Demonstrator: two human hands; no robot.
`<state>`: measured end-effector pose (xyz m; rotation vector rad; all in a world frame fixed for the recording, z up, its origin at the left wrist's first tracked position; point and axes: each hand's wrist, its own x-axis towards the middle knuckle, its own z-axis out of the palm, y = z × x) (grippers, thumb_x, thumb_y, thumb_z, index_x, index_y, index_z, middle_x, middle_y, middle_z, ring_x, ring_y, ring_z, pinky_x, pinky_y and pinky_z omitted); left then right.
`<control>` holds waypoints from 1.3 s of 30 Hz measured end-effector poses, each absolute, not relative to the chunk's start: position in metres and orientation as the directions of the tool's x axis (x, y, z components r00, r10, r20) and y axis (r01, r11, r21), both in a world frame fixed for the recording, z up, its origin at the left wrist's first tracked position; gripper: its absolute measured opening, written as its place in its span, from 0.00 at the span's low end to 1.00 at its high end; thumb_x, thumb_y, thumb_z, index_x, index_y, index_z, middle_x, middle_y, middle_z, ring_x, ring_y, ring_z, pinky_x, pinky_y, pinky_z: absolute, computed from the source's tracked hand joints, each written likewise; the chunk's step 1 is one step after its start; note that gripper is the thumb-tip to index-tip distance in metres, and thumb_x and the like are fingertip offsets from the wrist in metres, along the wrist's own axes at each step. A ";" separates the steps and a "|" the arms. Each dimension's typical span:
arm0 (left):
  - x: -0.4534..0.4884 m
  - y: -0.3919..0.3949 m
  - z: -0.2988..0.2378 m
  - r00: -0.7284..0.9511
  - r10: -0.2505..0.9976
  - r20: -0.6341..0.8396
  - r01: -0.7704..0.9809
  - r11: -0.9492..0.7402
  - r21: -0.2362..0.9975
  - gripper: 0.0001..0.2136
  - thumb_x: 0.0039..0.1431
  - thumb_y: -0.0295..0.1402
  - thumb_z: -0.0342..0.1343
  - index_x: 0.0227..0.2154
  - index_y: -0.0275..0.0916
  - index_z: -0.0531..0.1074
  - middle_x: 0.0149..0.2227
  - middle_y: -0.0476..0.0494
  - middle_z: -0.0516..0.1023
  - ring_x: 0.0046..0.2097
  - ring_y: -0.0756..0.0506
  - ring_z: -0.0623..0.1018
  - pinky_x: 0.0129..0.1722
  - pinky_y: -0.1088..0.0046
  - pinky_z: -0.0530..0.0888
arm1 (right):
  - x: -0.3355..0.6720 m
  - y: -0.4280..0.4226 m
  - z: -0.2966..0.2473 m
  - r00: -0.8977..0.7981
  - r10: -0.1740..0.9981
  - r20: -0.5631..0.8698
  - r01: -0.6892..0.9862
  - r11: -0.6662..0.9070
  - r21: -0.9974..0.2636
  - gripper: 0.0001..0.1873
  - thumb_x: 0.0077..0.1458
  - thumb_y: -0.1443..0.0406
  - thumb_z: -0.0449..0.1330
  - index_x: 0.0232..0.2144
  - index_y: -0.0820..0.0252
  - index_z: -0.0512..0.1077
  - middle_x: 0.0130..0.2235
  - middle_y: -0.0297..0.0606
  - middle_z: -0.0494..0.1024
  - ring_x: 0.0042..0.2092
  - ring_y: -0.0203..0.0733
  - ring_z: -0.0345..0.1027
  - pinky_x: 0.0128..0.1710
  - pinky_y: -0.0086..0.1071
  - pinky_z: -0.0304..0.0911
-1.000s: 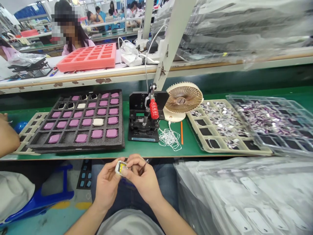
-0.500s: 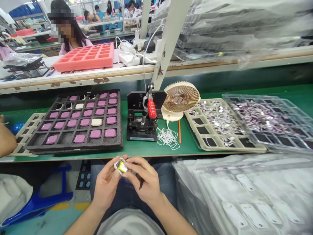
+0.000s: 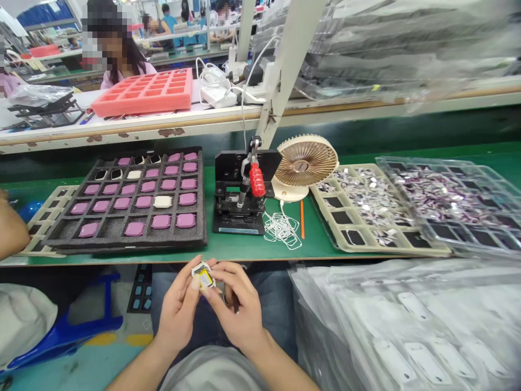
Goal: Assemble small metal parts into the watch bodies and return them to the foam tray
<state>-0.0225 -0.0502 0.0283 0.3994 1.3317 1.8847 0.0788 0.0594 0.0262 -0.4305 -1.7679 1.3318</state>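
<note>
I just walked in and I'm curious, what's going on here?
Someone's left hand and right hand are pinching a small yellow and white part just in front of a green workbench. On the bench sit a black foam tray of purple pieces, a press with a red handle, and a small fan. Another person's arm rests at the far left.
</note>
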 end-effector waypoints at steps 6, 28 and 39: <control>-0.027 -0.045 0.031 -0.601 0.772 -0.208 -0.439 -0.101 0.893 0.21 0.68 0.37 0.64 0.62 0.45 0.75 0.64 0.33 0.77 0.57 0.37 0.82 0.60 0.59 0.78 | 0.074 0.053 0.022 -0.607 0.782 0.142 -0.145 0.067 -0.987 0.13 0.60 0.63 0.70 0.45 0.54 0.74 0.42 0.34 0.78 0.24 0.27 0.56 0.20 0.24 0.57; -0.017 -0.028 0.025 -0.487 0.806 -0.338 -0.462 0.091 0.882 0.18 0.66 0.42 0.65 0.52 0.37 0.76 0.48 0.32 0.85 0.34 0.45 0.82 0.31 0.69 0.78 | 0.142 0.097 0.009 -0.565 0.822 -0.073 -0.172 -0.204 -0.964 0.31 0.73 0.45 0.48 0.37 0.58 0.82 0.26 0.34 0.70 0.26 0.36 0.64 0.29 0.31 0.65; -0.003 -0.016 0.027 -0.468 0.818 -0.335 -0.273 0.227 0.935 0.26 0.61 0.49 0.67 0.55 0.35 0.76 0.34 0.40 0.84 0.29 0.46 0.79 0.25 0.72 0.75 | 0.148 0.080 0.016 -0.535 0.822 0.197 -0.220 0.090 -0.971 0.10 0.61 0.63 0.72 0.46 0.49 0.85 0.40 0.38 0.85 0.40 0.42 0.81 0.41 0.34 0.77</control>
